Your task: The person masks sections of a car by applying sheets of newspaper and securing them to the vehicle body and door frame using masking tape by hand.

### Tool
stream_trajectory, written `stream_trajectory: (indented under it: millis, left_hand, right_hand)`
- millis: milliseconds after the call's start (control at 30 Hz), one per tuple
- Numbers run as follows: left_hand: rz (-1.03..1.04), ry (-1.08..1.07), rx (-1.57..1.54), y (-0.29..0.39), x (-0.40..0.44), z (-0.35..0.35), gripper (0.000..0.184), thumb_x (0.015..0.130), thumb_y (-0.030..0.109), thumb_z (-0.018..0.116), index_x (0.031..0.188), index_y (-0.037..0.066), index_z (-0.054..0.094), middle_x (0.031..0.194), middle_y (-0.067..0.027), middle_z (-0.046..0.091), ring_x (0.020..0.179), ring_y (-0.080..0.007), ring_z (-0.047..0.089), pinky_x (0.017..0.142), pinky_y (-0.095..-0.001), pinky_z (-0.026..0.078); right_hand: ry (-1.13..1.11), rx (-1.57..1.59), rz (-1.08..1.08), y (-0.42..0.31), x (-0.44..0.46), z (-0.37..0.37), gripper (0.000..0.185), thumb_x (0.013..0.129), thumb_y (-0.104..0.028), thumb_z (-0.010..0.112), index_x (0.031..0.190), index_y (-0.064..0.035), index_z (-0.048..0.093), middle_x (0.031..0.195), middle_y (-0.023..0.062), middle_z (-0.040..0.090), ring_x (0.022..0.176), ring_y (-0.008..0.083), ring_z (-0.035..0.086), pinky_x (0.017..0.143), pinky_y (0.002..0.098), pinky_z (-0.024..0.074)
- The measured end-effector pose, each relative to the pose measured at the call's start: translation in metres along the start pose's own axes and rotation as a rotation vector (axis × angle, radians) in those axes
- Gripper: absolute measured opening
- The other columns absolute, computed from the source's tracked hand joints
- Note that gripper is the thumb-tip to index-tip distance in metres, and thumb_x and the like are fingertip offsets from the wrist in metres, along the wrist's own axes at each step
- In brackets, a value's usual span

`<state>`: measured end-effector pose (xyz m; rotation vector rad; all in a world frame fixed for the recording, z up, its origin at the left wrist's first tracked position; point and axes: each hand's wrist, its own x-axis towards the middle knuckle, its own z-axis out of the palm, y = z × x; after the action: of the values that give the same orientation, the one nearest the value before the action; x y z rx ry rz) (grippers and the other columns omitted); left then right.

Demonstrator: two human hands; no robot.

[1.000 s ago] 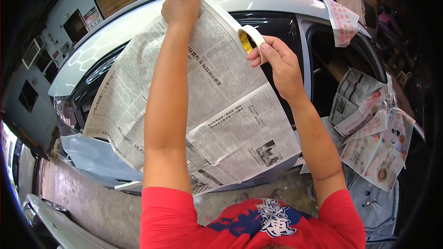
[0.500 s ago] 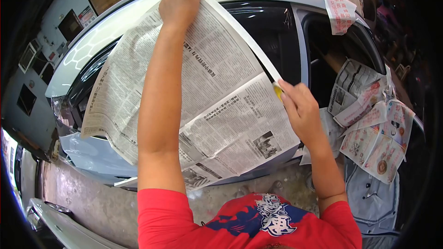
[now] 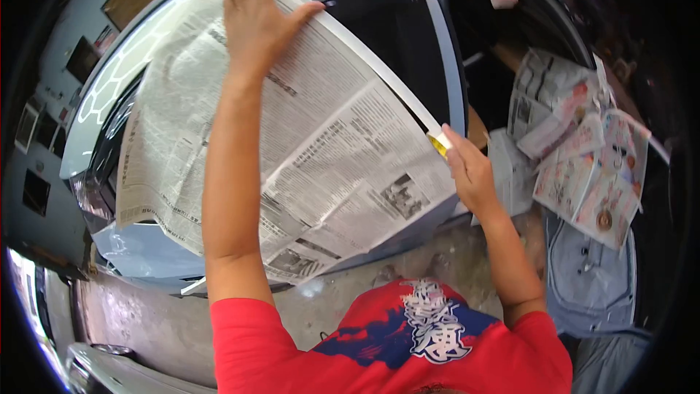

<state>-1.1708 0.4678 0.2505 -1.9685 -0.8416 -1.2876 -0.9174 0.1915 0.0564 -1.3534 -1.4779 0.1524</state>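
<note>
Compared with the earliest view, the roll of tape (image 3: 439,144) sits farther down along the newspaper sheet (image 3: 328,168), and the white strip (image 3: 364,53) running from it is longer. The left hand (image 3: 257,28), more bunched before, now has its fingers and thumb fanned out. The view has also shifted, so the car roof (image 3: 120,87) and dark window (image 3: 397,25) appear higher.

The strip follows the sheet's slanting upper-right edge; near the roll, a narrow dark gap shows between strip and paper. The sheet's lower edge hangs above the concrete floor (image 3: 138,314), and its left side is wavy. To the right of the strip lie open space over the window and then the pale pillar (image 3: 441,40). Beyond the right hand (image 3: 472,174), printed sheets (image 3: 592,175) hang near the grey panel (image 3: 589,273).

The left hand is spread wide over the sheet's top corner, its thumb at the strip. The right hand is closed, pinching the roll between thumb and fingers near the sheet's right corner; the fingers behind the roll are partly hidden.
</note>
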Motion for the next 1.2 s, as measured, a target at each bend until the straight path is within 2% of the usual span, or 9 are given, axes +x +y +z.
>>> stream_trajectory:
  millis: [33,133,300,367,433,533,633,733,1200]
  left_hand:
    - [0.057,0.003,0.036,-0.003,0.002,0.003,0.102,0.074,0.074,0.077,0.139,-0.002,0.056,0.15,-0.0331,0.045,0.145,-0.0448,0.038,0.12,-0.0519,0.031]
    - [0.05,-0.007,0.006,-0.005,0.0,0.007,0.098,0.077,0.074,0.075,0.143,0.004,0.055,0.155,-0.0311,0.041,0.149,-0.0445,0.034,0.122,-0.0534,0.027]
    - [0.095,0.09,-0.068,0.061,-0.04,-0.014,0.072,0.089,0.052,0.078,0.138,0.003,0.057,0.139,-0.025,0.055,0.134,-0.0412,0.048,0.116,-0.0534,0.032]
    - [0.212,-0.114,-0.444,0.121,-0.112,-0.027,0.042,0.09,0.028,0.081,0.119,0.004,0.063,0.118,-0.0155,0.063,0.115,-0.0362,0.058,0.103,-0.0479,0.042]
    - [0.337,-0.696,-0.76,0.181,-0.195,-0.035,0.046,0.08,0.02,0.085,0.118,0.004,0.064,0.125,-0.0155,0.062,0.121,-0.0349,0.059,0.103,-0.0493,0.048]
    - [0.688,-0.837,-0.652,0.227,-0.267,-0.031,0.073,0.088,0.039,0.073,0.146,0.0,0.051,0.159,-0.0193,0.043,0.151,-0.0323,0.035,0.126,-0.0473,0.025]
    - [0.835,-0.869,-0.426,0.237,-0.284,-0.015,0.087,0.091,0.046,0.066,0.156,-0.004,0.037,0.168,-0.0185,0.03,0.157,-0.0306,0.024,0.129,-0.0464,0.017]
    - [0.832,-0.853,-0.379,0.243,-0.287,-0.015,0.082,0.09,0.044,0.068,0.153,-0.003,0.043,0.167,-0.0175,0.032,0.157,-0.0292,0.025,0.129,-0.0457,0.018]
    - [0.93,-0.809,-0.353,0.239,-0.29,-0.013,0.084,0.088,0.042,0.069,0.154,-0.003,0.042,0.168,-0.0146,0.03,0.158,-0.0264,0.022,0.129,-0.0452,0.018]
  right_hand:
    - [0.004,0.035,0.072,0.005,-0.014,-0.003,0.032,0.103,-0.015,0.061,0.133,-0.0016,0.065,0.094,0.0143,0.068,0.079,0.0257,0.066,0.075,0.0334,0.0514]
    - [-0.041,0.061,0.32,0.018,-0.051,-0.021,0.032,0.105,-0.019,0.058,0.129,0.0014,0.065,0.1,0.0174,0.072,0.084,0.0256,0.069,0.08,0.0334,0.0528]
    - [-0.086,-0.16,0.354,0.08,-0.121,-0.041,0.025,0.102,-0.024,0.06,0.098,-0.0013,0.07,0.064,0.0097,0.062,0.064,0.0254,0.064,0.063,0.0397,0.0477]
    - [-0.143,-0.113,0.472,0.089,-0.125,-0.043,0.028,0.102,-0.026,0.059,0.095,-0.0012,0.069,0.065,0.0107,0.063,0.063,0.0255,0.064,0.063,0.0401,0.048]
    - [-0.164,-0.01,0.622,0.089,-0.121,-0.038,0.033,0.103,-0.03,0.057,0.092,-0.0006,0.066,0.068,0.0146,0.063,0.063,0.0296,0.063,0.064,0.0419,0.0487]
    - [-0.103,0.006,0.629,0.098,-0.116,-0.026,0.036,0.104,-0.033,0.056,0.092,-0.0003,0.066,0.074,0.0195,0.066,0.07,0.0376,0.066,0.067,0.0459,0.05]
    - [-0.047,-0.169,0.54,0.101,-0.111,-0.014,0.042,0.105,-0.039,0.056,0.092,0.0,0.066,0.072,0.0185,0.065,0.068,0.0359,0.064,0.065,0.0445,0.0473]
    - [-0.09,-0.209,0.598,0.102,-0.106,-0.013,0.048,0.103,-0.045,0.056,0.089,-0.0005,0.068,0.083,0.025,0.069,0.084,0.0477,0.067,0.072,0.0526,0.0503]
    - [-0.205,-0.434,0.739,0.093,-0.084,-0.024,0.068,0.097,-0.064,0.056,0.075,-0.0012,0.068,0.078,0.0239,0.07,0.08,0.045,0.069,0.073,0.0541,0.0522]
